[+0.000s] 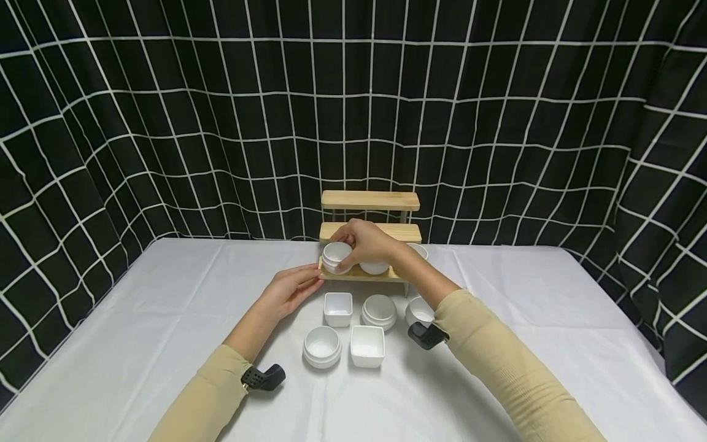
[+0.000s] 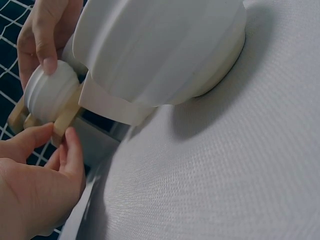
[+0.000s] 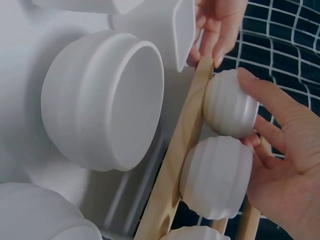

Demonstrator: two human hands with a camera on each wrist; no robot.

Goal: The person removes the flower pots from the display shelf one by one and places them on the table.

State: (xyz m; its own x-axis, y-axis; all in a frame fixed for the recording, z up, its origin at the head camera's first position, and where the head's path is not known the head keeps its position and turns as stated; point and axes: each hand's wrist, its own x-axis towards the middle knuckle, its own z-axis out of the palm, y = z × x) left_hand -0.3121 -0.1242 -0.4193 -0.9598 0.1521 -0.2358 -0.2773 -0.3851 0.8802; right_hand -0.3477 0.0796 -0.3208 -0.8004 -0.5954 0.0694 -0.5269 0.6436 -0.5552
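My right hand [image 1: 371, 242] grips a small white round bowl [image 1: 332, 256] by thumb and fingers, at the left end of the bottom tier of a wooden tiered shelf [image 1: 370, 201]. In the right wrist view this bowl [image 3: 227, 102] stands on the tier beside a ribbed white bowl [image 3: 217, 177]. My left hand [image 1: 289, 290] is at the left end of that tier. Seen from the left wrist, the left thumb and fingers [image 2: 75, 152] pinch the wooden slat's end [image 2: 65, 122]. Another white bowl [image 1: 418, 250] sits at the tier's right end, partly behind my right forearm.
In front of the shelf, on the white cloth [image 1: 166, 319], stand two square white bowls [image 1: 367, 347] and three round ones [image 1: 322, 347]. The rightmost round bowl [image 1: 420, 312] is partly covered by my right sleeve. A black grid-patterned curtain [image 1: 248, 123] hangs behind.
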